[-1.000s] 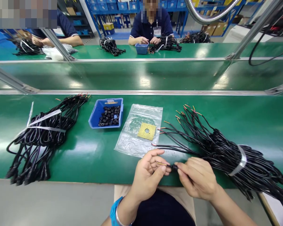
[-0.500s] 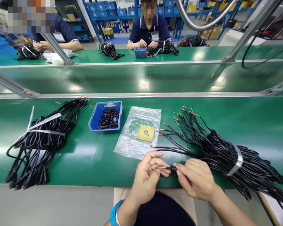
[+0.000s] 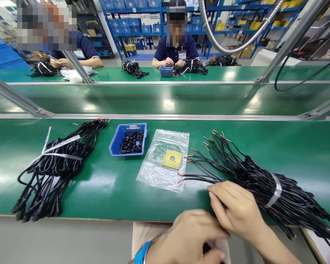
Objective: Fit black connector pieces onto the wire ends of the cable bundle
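Low in front of my body, my left hand (image 3: pixel 199 233) is curled with its back up, its fingers bent under; a dark patch shows between thumb and fingers, and I cannot make out what it is. My right hand (image 3: pixel 235 209) is closed just beyond it, fingertips pressed together, whatever they hold hidden. The hands touch or overlap. Beside my right hand lies a bundle of black cables (image 3: pixel 253 179), tied with a white band (image 3: pixel 275 190), its stripped copper-orange wire ends fanned towards the left. A clear zip bag (image 3: pixel 151 172) carries a yellow square pad (image 3: pixel 172 159) with a round hole.
A blue bin (image 3: pixel 114 146) holds many small black parts (image 3: pixel 132 142). Left of it lies another tied black cable bundle (image 3: pixel 68 154). Metal frame posts (image 3: pixel 288 44) rise beyond the green table (image 3: pixel 99 198). Two people work across at a far bench with cables.
My left hand has turned over and dropped towards my lap; the black cable end with its bare wire is now out of sight. My right hand has shifted slightly right. The view has tilted up.
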A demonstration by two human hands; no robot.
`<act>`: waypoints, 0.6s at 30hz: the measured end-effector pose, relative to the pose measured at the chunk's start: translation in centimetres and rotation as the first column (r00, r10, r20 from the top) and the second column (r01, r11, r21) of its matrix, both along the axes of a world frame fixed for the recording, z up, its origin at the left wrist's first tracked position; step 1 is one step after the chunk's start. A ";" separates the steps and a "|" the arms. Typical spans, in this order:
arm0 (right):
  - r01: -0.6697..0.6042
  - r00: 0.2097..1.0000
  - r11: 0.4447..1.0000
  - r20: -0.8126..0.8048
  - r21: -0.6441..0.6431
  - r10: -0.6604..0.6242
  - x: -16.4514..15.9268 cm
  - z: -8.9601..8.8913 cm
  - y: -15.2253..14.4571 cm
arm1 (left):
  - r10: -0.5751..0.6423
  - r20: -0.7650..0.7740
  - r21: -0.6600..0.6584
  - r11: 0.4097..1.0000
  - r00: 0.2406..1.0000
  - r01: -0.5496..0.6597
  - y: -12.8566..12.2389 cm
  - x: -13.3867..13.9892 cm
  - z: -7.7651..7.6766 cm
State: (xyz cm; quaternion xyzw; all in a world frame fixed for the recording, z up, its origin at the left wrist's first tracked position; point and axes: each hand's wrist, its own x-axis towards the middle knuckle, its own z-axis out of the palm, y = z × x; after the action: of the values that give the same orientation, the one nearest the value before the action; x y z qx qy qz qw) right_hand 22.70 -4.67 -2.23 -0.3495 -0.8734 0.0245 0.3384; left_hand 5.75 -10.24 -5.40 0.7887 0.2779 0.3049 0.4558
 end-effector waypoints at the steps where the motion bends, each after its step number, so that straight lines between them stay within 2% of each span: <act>1: -0.001 1.000 1.000 0.030 -0.013 0.002 -0.6 -0.2 0.3 | -0.070 -0.020 0.019 0.997 0.997 0.071 -0.3 0.2 -0.1; 3: -0.005 0.994 1.000 0.105 -0.021 0.008 -1.8 -0.9 0.9 | -0.177 -0.029 0.043 0.983 0.984 0.178 -0.6 -0.2 0.2; 5: 0.006 0.983 1.000 0.186 0.003 -0.006 -2.6 -1.7 1.4 | -0.144 -0.039 0.081 0.986 0.989 0.146 -0.2 -1.8 1.5; 7: 0.009 0.968 1.000 0.251 0.026 -0.016 -3.0 -2.4 1.8 | 0.080 -0.068 0.170 0.983 0.994 -0.068 1.2 -4.7 3.5; 8: -0.001 0.964 1.000 0.267 0.030 -0.007 -3.0 -2.6 1.9 | 0.242 -0.094 0.230 0.949 0.966 -0.216 2.3 -6.5 4.6; 9: -0.019 0.964 0.999 0.267 0.031 0.010 -3.0 -2.9 1.9 | 0.425 -0.143 0.288 0.882 0.894 -0.374 3.6 -8.5 5.6; 10: -0.041 0.967 0.999 0.251 0.032 0.032 -2.9 -3.0 1.9 | 0.593 -0.201 0.359 0.785 0.779 -0.505 5.1 -10.5 6.5; 11: -0.061 0.973 0.998 0.225 0.032 0.052 -2.9 -3.1 1.8 | 0.731 -0.304 0.421 0.678 0.611 -0.602 6.7 -12.6 7.1; 12: -0.076 0.980 0.997 0.188 0.032 0.069 -2.8 -3.2 1.7 | 0.801 -0.430 0.479 0.593 0.416 -0.648 8.3 -14.4 7.6; 13: -0.088 0.986 0.996 0.147 0.030 0.083 -2.7 -3.2 1.6 | 0.821 -0.470 0.502 0.551 0.325 -0.667 9.8 -16.0 7.9; 15: -0.098 0.993 0.995 0.063 0.017 0.096 -2.7 -3.3 1.3 | 0.818 -0.524 0.517 0.528 0.239 -0.674 12.5 -18.3 7.9; 18: -0.113 0.993 0.993 -0.028 -0.012 0.113 -2.6 -3.6 0.9 | 0.787 -0.576 0.490 0.549 0.222 -0.677 14.7 -19.3 7.4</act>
State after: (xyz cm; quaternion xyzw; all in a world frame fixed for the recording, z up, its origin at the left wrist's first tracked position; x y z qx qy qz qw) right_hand 20.05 -3.77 -5.83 -0.3013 -0.8869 0.0544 0.3460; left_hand -13.52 4.45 2.02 0.6390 0.7537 0.1470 0.0448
